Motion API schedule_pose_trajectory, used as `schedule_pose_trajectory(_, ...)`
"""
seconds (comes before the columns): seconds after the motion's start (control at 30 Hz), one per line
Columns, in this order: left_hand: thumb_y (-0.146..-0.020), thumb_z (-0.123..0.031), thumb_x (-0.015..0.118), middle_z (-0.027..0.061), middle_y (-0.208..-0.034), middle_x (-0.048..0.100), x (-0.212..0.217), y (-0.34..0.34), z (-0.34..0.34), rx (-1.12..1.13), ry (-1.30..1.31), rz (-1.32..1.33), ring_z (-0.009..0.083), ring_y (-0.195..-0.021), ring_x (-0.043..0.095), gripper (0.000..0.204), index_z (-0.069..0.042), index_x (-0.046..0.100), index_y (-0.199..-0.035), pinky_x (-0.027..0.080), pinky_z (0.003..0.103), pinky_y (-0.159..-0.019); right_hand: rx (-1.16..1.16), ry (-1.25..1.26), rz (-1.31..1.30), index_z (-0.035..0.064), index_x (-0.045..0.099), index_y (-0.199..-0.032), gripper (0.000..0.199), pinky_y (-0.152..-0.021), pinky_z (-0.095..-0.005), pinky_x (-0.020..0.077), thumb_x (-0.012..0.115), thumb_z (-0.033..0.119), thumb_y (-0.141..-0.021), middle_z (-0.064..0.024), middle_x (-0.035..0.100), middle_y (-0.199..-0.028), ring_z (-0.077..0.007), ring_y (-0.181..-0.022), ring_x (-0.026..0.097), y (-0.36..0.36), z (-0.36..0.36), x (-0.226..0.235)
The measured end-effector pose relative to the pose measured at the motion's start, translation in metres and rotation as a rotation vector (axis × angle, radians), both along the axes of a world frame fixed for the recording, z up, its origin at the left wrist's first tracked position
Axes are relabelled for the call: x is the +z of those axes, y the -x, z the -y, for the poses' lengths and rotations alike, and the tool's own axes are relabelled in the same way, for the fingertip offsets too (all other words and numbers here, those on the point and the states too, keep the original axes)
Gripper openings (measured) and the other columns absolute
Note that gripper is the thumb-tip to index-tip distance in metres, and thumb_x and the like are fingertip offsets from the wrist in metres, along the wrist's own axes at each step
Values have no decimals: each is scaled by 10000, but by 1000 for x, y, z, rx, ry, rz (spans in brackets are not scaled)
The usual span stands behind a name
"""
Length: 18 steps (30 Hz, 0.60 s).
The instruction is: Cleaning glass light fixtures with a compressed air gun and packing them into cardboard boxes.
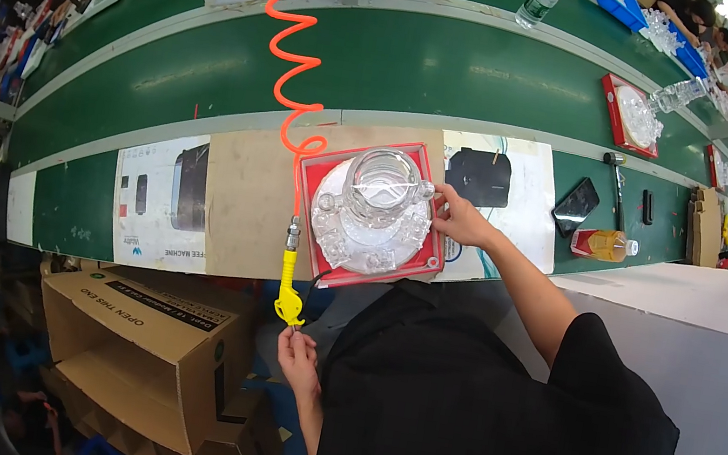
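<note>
Red tray (pixel 319 174), clear vessel (pixel 381 188) within: bench's (pixel 83 218) near edge; bare brown board (pixel 242 191) leftward. Left hand (pixel 298 364): pinching yellow air gun (pixel 287 299). Right hand (pixel 464 221): half-curled, tray's right edge; hold unclear.

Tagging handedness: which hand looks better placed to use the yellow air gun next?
Likely the left hand: its fingers are at the yellow air gun, while the right hand is by the red tray.

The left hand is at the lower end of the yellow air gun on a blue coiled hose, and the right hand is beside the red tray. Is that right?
Not quite: the head view shows the coiled hose is orange, not blue. The left hand, yellow air gun, right hand and red tray are as you said.
</note>
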<state>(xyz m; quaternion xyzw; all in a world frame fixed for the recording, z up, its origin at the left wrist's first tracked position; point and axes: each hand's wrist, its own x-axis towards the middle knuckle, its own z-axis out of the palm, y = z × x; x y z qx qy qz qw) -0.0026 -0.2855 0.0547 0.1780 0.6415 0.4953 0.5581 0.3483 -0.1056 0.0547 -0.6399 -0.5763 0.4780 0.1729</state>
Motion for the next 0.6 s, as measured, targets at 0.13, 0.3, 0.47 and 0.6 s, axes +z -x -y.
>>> schedule_pose_trajectory(0.13,-992,-141,456,26,-729,543,0,0,-5,-21,25,4,0,-444,310,192,-13,495,-1131,218,161,-398,35,-85,228,-2,445,-1093,355,-766,-449,493,600,176,-827,-240,625,-920,-393,-876,621,8,2,-10)
schedule_pose_trajectory(0.3,-992,-143,459,19,-729,541,-1,1,-5,-26,2,2,0,-455,315,187,-20,496,-1128,219,163,-405,4,-247,311,-2,428,-984,192,-705,-499,468,529,128,-883,-267,611,-842,-447,-816,597,21,0,-11)
schedule_pose_trajectory(0.47,-992,-143,460,16,-730,541,0,1,-2,-17,20,5,0,-464,321,183,-21,499,-1122,219,163,-408,17,-264,316,5,404,-966,161,-692,-547,447,469,148,-929,-286,603,-828,-475,-789,579,23,-5,-17)
schedule_pose_trajectory(0.6,-1001,-179,447,12,-732,537,-5,4,1,-19,19,-22,4,-442,314,204,-34,509,-1131,205,166,-396,46,-294,386,26,404,-972,173,-657,-553,453,423,198,-963,-277,602,-781,-476,-726,581,26,-8,-17)
